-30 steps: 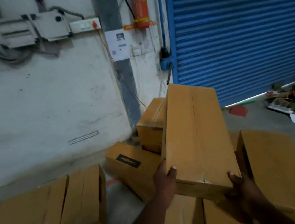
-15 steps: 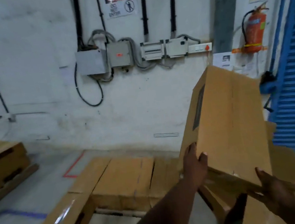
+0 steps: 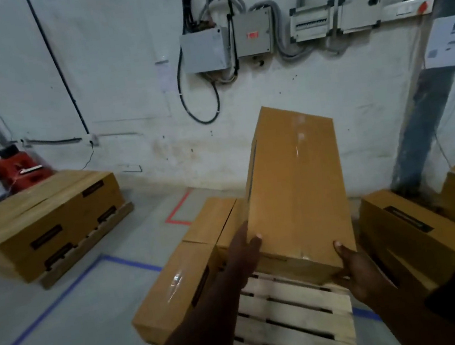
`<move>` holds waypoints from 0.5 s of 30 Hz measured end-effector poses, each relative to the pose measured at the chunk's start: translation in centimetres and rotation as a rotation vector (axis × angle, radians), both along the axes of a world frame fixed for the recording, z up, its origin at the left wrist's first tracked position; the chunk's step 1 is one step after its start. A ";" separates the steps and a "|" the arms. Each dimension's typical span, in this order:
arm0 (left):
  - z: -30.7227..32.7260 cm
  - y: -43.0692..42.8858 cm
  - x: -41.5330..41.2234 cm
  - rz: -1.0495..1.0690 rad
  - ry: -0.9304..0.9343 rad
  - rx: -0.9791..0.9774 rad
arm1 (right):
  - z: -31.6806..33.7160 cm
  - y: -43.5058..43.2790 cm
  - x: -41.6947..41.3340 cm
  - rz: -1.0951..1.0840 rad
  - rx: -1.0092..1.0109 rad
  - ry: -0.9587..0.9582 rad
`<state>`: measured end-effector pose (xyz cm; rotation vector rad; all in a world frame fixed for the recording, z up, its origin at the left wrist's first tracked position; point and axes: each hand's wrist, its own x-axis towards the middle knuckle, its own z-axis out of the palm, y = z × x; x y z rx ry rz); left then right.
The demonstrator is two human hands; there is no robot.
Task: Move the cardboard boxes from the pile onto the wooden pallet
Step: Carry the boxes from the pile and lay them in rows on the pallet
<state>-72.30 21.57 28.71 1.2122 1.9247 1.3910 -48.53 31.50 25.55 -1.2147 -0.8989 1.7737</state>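
I hold a long brown cardboard box (image 3: 297, 192) in both hands, its far end pointing toward the wall. My left hand (image 3: 243, 252) grips its near left corner, thumb on top. My right hand (image 3: 352, 268) grips the near right corner from below. The box hangs just above the pale slats of a wooden pallet (image 3: 292, 316). On the pallet's left side lie other boxes (image 3: 177, 287), and one more (image 3: 215, 219) behind them. The pile of boxes (image 3: 417, 235) sits to the right.
A second pallet loaded with boxes (image 3: 46, 220) stands at the left by the wall, with a red machine (image 3: 22, 168) behind it. Blue (image 3: 63, 292) and red (image 3: 178, 210) tape lines mark the grey floor. Electrical boxes (image 3: 205, 50) and cables hang on the white wall.
I turned left from the pile with the box. It came down from a raised tilt to low over the pallet slats. Both hands kept their grip.
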 end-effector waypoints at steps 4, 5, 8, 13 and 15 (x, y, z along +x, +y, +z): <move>-5.2 -2.2 -6.1 0.036 -0.061 -0.051 | -4.5 -1.4 -6.5 0.039 -0.087 -0.048; -6.9 -2.3 -7.7 0.040 -0.066 -0.076 | -6.0 -1.5 -8.1 0.044 -0.121 -0.070; -12.6 -2.0 -12.9 0.063 -0.096 -0.153 | -9.8 -1.7 -12.9 0.040 -0.192 -0.113; -24.0 0.0 -23.1 0.063 -0.175 -0.272 | -16.6 -1.3 -20.9 -0.084 -0.265 -0.240; -28.4 0.2 -26.4 0.073 -0.174 -0.335 | -18.8 -1.4 -23.7 -0.058 -0.255 -0.299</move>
